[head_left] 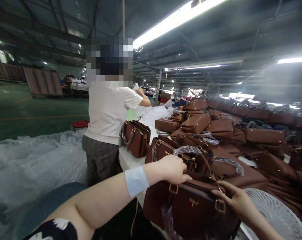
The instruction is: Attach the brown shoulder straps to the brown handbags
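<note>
A dark brown handbag (181,206) stands closest to me, with gold buckles and a small gold bow on its front. My left hand (169,168) reaches over its top edge from the left, thumb apart from the bent fingers; some fingertips are hidden. A pale blue band (136,181) wraps the left wrist. At the bag's upper right corner, my right hand (232,196) grips the top edge near a strap fitting, thumb and fingers on either side. Just behind stands another brown handbag (162,148), its handle (188,150) wrapped in clear plastic.
A co-worker (105,113) in a white shirt stands ahead on the left, beside a brown handbag (138,138) on the white table (130,163). Many brown bags (223,130) are piled rightward. A white plastic basket (271,210) sits at lower right; clear plastic (40,166) heaps at left.
</note>
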The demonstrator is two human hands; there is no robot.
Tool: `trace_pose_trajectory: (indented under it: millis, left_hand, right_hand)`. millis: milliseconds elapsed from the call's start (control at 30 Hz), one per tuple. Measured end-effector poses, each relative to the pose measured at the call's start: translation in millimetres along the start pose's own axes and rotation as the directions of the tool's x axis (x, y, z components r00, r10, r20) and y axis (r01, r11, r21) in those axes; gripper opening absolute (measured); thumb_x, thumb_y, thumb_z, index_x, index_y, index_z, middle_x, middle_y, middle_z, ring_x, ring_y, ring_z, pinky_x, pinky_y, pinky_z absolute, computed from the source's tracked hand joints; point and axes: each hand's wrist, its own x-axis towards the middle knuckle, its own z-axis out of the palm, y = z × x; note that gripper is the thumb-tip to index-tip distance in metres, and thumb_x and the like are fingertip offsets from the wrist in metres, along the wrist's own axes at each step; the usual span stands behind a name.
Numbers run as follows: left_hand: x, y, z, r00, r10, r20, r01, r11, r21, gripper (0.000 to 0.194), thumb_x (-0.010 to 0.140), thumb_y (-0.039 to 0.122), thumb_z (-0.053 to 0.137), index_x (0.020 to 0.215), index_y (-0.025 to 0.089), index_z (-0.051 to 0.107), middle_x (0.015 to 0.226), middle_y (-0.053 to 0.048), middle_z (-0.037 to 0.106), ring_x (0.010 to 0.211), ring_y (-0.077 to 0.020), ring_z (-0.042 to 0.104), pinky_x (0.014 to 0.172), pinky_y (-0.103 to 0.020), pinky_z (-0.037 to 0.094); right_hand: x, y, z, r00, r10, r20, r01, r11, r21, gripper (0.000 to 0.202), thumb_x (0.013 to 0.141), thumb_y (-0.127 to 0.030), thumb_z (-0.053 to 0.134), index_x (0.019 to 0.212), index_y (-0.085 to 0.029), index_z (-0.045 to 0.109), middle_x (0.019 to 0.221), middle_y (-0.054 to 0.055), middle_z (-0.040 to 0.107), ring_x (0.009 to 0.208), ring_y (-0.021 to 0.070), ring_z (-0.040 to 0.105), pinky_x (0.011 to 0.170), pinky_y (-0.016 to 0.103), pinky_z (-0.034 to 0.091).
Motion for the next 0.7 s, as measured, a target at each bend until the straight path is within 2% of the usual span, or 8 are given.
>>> trace_pose_trajectory:
  millis: [100, 200, 400, 533, 700]
  left_hand:
    - [25, 28, 2.4, 0.993, 0.026, 0.119, -0.036, 0.996, 0.085, 0.045, 0.084, 0.054, 0.062, 0.097, 0.012, 0.074, 0.095, -0.015, 0.072, 0.088, -0.0306, 0.069, 0.073, -0.037, 0.055]
    - [38, 39, 7.8, 0.992, 0.022, 0.126, -0.033, 0.996, 0.088, 0.045, 0.082, 0.054, 0.064, 0.095, 0.012, 0.073, 0.094, -0.016, 0.072, 0.09, -0.031, 0.069, 0.075, -0.038, 0.055]
    - [38, 37, 18.6, 0.999, 0.039, 0.007, -0.039, 0.999, -0.023, 0.038, 0.091, 0.044, 0.051, 0.086, 0.014, 0.074, 0.09, -0.014, 0.073, 0.09, -0.0314, 0.069, 0.077, -0.039, 0.054]
    - [41, 29, 30.6, 0.999, 0.03, -0.036, -0.032, 0.998, -0.055, 0.041, 0.097, 0.034, 0.038, 0.086, 0.014, 0.073, 0.09, -0.014, 0.073, 0.089, -0.0297, 0.07, 0.077, -0.038, 0.052]
    - [38, 16, 33.5, 0.998, 0.029, -0.051, -0.033, 0.996, -0.085, 0.046, 0.099, 0.039, 0.033, 0.085, 0.016, 0.071, 0.089, -0.011, 0.073, 0.086, -0.027, 0.069, 0.076, -0.036, 0.05]
  right_hand:
    - [-3, -1, 0, 1.0, 0.0, 0.026, -0.001, 0.999, 0.035, 0.042, 0.067, -0.058, 0.072, 0.092, -0.024, 0.077, 0.089, 0.003, 0.078, 0.087, 0.0267, 0.073, 0.073, 0.024, 0.057]
    - [-7, -2, 0, 1.0, 0.007, 0.017, -0.008, 0.997, 0.074, 0.039, 0.07, -0.055, 0.071, 0.092, -0.024, 0.075, 0.086, 0.002, 0.077, 0.085, 0.0254, 0.072, 0.075, 0.026, 0.056]
    - [-13, -11, 1, 0.999, -0.025, 0.032, 0.016, 0.964, 0.264, 0.037, 0.075, -0.046, 0.068, 0.101, -0.021, 0.072, 0.091, 0.003, 0.076, 0.085, 0.0231, 0.069, 0.078, 0.031, 0.054]
    - [-12, -11, 1, 1.0, -0.009, 0.027, 0.002, 0.963, 0.27, 0.037, 0.076, -0.047, 0.068, 0.103, -0.021, 0.072, 0.092, 0.002, 0.074, 0.087, 0.0209, 0.067, 0.08, 0.029, 0.052]
    - [-13, -12, 0, 1.0, -0.011, 0.002, 0.01, 0.956, 0.293, 0.031, 0.08, -0.047, 0.065, 0.095, -0.021, 0.072, 0.087, 0.001, 0.071, 0.083, 0.0183, 0.064, 0.077, 0.027, 0.05]
